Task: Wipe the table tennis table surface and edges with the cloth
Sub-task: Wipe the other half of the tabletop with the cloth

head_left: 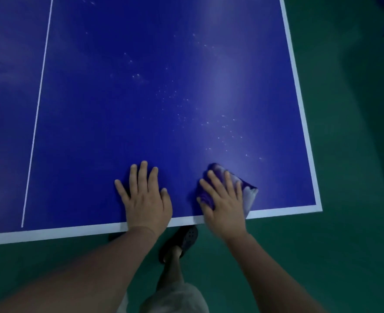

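The table (164,98) is a blue table tennis table seen from its near end, with the white centre line (36,123) on the left and the white edge bands along the near side and right side. The cloth (247,190), purple and pale, lies on the surface close to the near right corner, just inside the near edge band.

Grip state:
- The right hand (222,202) lies flat on the cloth with straight, spread fingers. It presses the cloth to the surface and does not clutch it.
- The left hand (144,197) lies flat on the bare surface beside it, fingers spread, holding nothing. It appears to act as a brace.

Progress, as a judgement:
- Many pale specks (209,123) are scattered across the right half of the surface, from the middle down toward the cloth. This area appears not yet wiped.
- A faint smudge shows at the far left, beyond the centre line.
- The strip under and around the hands shows few specks. It cannot be told whether that strip is wiped.
- Nothing shows the edges as treated.

The task appears to be at an early stage. Most of the visible surface and both visible edge bands remain.

A shoe (182,242) stands on the green floor (344,245) below the near edge.
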